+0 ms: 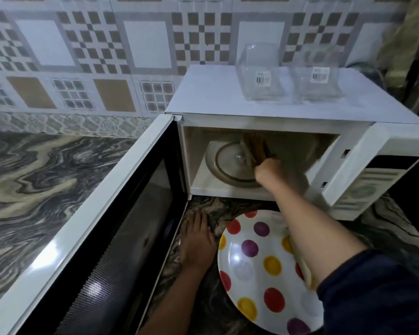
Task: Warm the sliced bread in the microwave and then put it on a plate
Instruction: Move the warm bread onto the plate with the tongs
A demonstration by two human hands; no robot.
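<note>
The white microwave (252, 97) stands on the marble counter with its door (121, 213) swung wide open to the left. My right hand (270, 171) reaches into the cavity and is closed on sliced bread (258, 147), which stands on edge over the glass turntable (224, 165); the slices are blurred. A white plate (257, 269) with red, yellow and purple dots lies on the counter in front of the microwave, under my right forearm. My left hand (197, 240) lies flat on the counter, fingers spread, between the door and the plate.
Two clear glass containers (261, 73) (318, 73) with barcode stickers stand on top of the microwave. The control panel (370, 180) is at the right. Patterned tiles cover the wall behind, and marble counter (34, 177) stretches to the left of the door.
</note>
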